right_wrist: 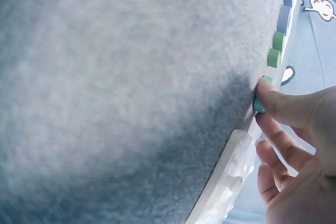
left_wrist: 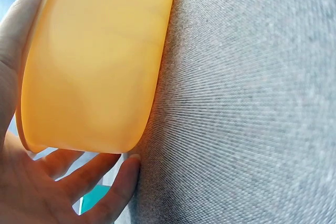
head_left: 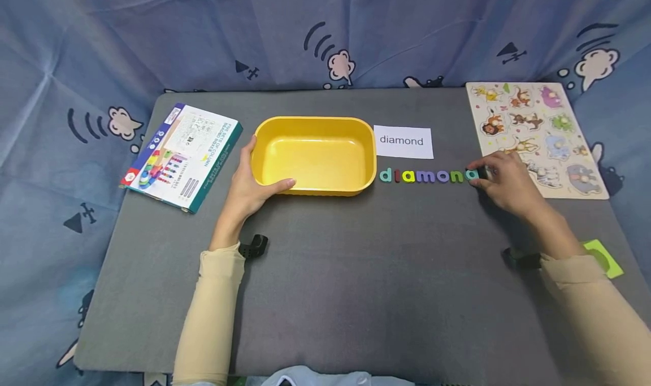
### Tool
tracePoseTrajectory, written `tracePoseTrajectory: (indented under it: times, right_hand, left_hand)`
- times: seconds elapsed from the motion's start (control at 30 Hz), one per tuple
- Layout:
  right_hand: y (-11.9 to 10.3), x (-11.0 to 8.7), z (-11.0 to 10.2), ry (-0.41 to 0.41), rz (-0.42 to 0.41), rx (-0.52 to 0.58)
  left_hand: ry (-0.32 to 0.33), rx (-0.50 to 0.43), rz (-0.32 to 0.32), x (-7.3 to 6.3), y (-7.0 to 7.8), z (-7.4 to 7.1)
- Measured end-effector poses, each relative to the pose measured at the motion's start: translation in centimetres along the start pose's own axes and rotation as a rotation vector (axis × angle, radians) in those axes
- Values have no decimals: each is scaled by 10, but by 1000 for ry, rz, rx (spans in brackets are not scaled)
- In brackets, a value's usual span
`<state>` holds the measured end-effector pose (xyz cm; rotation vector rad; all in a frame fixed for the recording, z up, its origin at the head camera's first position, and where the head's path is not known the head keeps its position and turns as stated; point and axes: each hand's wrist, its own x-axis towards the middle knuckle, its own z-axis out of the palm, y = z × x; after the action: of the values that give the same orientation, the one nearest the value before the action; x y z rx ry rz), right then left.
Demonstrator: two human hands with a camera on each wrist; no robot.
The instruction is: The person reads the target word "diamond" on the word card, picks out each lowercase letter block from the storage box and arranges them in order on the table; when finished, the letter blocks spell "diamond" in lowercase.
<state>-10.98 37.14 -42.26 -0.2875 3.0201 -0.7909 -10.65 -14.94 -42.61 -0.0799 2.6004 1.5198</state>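
While the gray tabletop (head_left: 356, 273) carries everything, we steady the yellow tub (head_left: 314, 154) with our left hand (head_left: 249, 185), fingers curled round its near rim. Our right hand (head_left: 503, 182) pinches the last letter (head_left: 473, 174), ending the letter row (head_left: 427, 176) under the word card (head_left: 403, 141). Seemingly we're finishing the word; next comes careful alignment.

Held by left hand (head_left: 247, 189) — plain yellow plastic tub (head_left: 314, 155). At right hand (head_left: 503, 183) — teal foam letter (head_left: 473, 174), ending teal, yellow, pink, purple, green row (head_left: 427, 176). Underneath, grey felt mat (head_left: 356, 273).
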Motion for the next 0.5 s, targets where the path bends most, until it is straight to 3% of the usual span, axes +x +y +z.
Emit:
tracePoseTrajectory:
  times: [0.5]
  right_hand:
    - [-4,0,1,-3,8,5]
  left_hand:
    - [-2,-2,-10,0,0,-1]
